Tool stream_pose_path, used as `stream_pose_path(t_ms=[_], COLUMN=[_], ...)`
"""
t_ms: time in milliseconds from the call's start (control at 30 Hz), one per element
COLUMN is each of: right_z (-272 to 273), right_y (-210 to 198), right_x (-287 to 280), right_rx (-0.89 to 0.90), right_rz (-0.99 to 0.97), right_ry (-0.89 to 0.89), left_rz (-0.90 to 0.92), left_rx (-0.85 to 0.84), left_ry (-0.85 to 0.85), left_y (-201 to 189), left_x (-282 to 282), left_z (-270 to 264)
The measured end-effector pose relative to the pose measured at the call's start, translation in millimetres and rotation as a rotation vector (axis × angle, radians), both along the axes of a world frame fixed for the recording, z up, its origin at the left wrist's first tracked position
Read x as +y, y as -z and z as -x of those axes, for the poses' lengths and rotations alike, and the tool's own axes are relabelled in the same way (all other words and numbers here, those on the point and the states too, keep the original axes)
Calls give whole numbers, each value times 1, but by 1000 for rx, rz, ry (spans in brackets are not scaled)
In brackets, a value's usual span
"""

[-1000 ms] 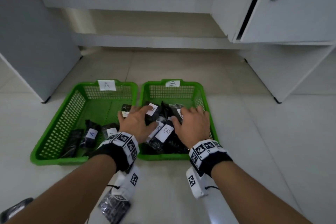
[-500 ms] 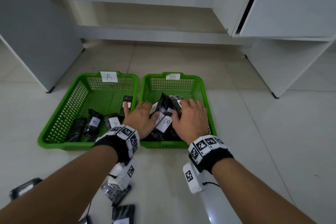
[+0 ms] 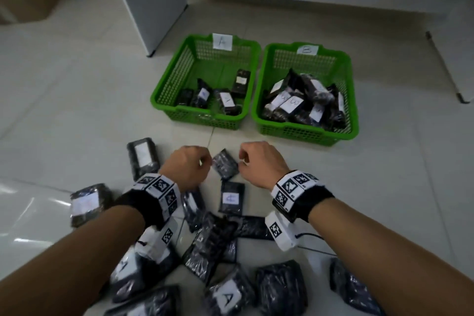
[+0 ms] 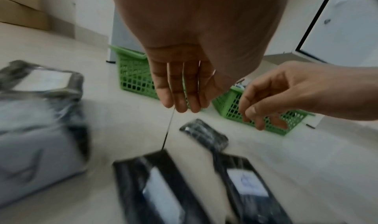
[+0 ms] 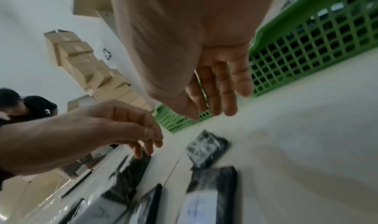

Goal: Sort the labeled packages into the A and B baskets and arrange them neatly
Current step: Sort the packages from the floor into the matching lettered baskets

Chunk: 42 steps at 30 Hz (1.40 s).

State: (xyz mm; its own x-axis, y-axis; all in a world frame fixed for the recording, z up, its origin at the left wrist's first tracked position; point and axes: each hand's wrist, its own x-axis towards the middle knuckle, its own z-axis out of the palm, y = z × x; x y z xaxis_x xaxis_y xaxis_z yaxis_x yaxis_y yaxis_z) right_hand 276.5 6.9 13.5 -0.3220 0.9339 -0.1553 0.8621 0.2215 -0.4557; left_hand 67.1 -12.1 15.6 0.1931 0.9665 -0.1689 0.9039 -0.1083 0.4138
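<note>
Between both hands' loosely curled, empty fingers (image 4: 180, 98) lies a small package (image 3: 225, 164).

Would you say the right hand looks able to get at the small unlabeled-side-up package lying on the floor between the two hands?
Probably yes: the small package lies flat on bare floor just beside the right hand, nothing covers it, and the hand holds nothing.

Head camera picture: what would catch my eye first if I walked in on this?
Two bright green plastic baskets sit side by side on the pale tiled floor, tagged A and B, the B one fuller. Nearer, a scatter of black plastic-wrapped packages with white labels covers the floor. The left hand and right hand hover either side of one small black package.
</note>
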Motion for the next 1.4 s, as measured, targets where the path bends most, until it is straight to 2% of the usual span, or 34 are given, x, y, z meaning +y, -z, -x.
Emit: stream_pose_path(t_ms=[100, 167, 267, 500, 600, 667, 800, 900, 1033, 1167, 1300, 1400], right_z=[8, 12, 21, 31, 34, 31, 9, -8, -12, -8, -3, 1], right_y=[20, 29, 39, 51, 43, 41, 40, 36, 40, 41, 45, 38], right_x=[-5, -1, 9, 21, 21, 21, 31, 31, 23, 15, 5, 7], right_rx=[-68, -37, 27, -25, -51, 19, 348, 507, 413, 481, 429, 611], right_rz=[47, 20, 25, -4, -42, -23, 143, 307, 274, 310, 361, 398], right_ry=[-18, 9, 21, -7, 23, 112, 349, 415, 401, 441, 402, 451], left_rz=[27, 47, 80, 98, 144, 172, 178, 165, 102, 66, 50, -6], left_rx=[29, 39, 92, 130, 51, 14, -77, -200, -327, -421, -558, -671], left_ry=[43, 45, 23, -72, -131, -165, -209, -262, -341, -421, -461, -454], left_y=[16, 27, 44, 61, 62, 61, 59, 56, 45, 35, 28, 18], left_x=[-27, -37, -46, -50, -47, -46, -46, -44, -39, -34, -30, -27], left_z=[1, -9, -26, -46, -45, -45, -45, -38, -21, 0, 16, 24])
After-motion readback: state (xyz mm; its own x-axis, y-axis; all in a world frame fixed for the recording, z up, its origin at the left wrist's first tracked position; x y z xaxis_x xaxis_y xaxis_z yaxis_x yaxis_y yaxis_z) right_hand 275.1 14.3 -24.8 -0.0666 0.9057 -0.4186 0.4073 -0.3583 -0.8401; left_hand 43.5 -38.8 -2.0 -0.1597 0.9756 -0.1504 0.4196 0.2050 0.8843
